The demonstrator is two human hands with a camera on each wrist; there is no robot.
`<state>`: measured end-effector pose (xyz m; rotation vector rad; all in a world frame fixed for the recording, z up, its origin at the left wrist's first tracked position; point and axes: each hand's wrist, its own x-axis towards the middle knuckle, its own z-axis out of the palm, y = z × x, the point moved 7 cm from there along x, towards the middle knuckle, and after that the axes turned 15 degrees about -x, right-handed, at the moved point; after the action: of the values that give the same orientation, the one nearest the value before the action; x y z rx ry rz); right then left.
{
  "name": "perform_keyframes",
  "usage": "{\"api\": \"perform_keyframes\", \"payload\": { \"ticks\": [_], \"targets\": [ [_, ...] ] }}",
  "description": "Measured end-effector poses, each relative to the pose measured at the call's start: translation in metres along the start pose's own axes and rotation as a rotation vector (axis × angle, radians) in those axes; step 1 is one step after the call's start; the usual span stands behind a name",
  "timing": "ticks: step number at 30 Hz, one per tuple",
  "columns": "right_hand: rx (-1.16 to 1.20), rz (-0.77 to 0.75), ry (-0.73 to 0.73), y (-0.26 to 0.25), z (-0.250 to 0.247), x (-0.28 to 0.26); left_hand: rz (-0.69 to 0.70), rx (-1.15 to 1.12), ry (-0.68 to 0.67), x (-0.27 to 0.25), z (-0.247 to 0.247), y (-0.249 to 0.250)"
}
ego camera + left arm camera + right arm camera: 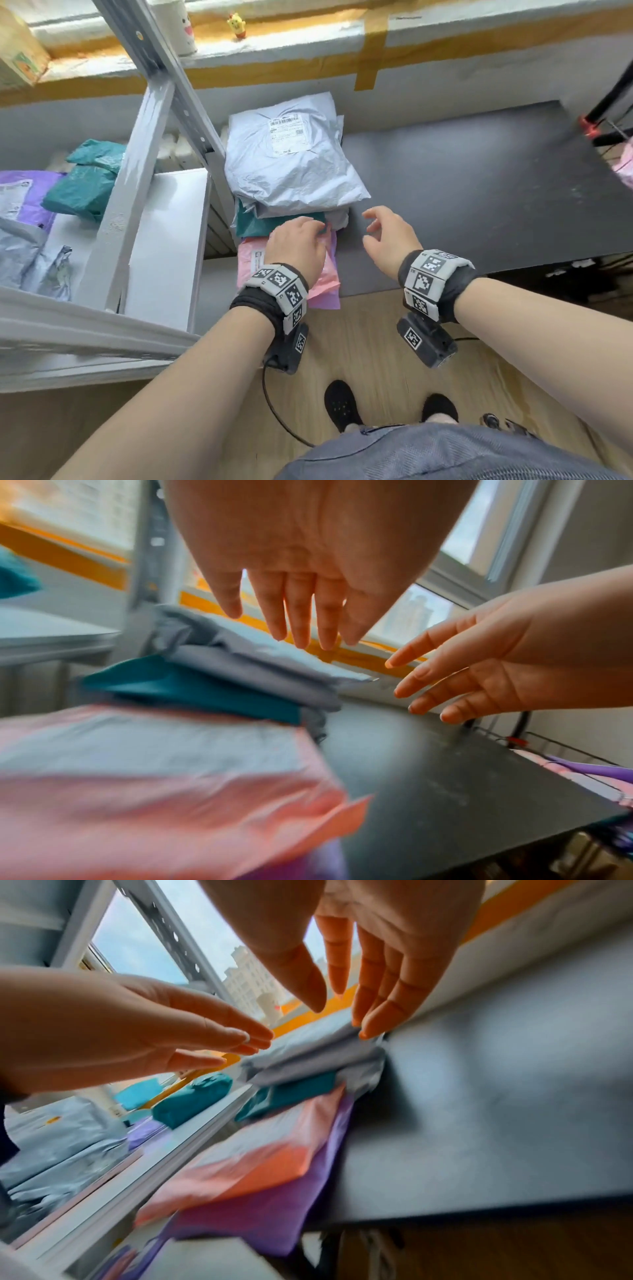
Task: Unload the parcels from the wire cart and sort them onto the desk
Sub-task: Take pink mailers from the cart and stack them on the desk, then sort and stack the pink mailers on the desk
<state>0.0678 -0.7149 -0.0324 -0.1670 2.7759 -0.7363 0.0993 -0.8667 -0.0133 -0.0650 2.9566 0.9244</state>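
Observation:
A stack of soft parcels lies at the left end of the dark desk (462,192). A grey parcel (291,161) with a white label tops it, over a teal parcel (274,222), a pink one (322,277) and a purple one (325,301). My left hand (298,240) hovers above the teal and pink parcels with straight fingers, holding nothing. My right hand (387,236) floats over the bare desk just right of the stack, fingers relaxed and empty. The left wrist view shows the left hand (301,615), right hand (462,680) and grey parcel (246,664).
A grey metal shelf unit (144,164) stands left of the desk and holds teal (85,181), purple (24,195) and grey (20,253) parcels. The black wire cart (609,130) with a pink parcel (625,171) is at the far right. A taped windowsill (308,44) runs behind.

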Motion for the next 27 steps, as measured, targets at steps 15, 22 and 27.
{"api": "perform_keyframes", "payload": {
  "ticks": [15, 22, 27],
  "targets": [
    [-0.021, 0.257, 0.311, 0.196, -0.21, -0.081, 0.362, 0.041, -0.187, 0.038, 0.085, 0.289],
    [-0.037, 0.448, 0.418, 0.327, -0.287, -0.16, 0.54, 0.051, -0.326, 0.014, 0.174, 0.436],
    [0.0, 0.608, 0.493, 0.41, -0.315, -0.21, 0.664, 0.038, -0.425, 0.0, 0.232, 0.517]
  ]
}}
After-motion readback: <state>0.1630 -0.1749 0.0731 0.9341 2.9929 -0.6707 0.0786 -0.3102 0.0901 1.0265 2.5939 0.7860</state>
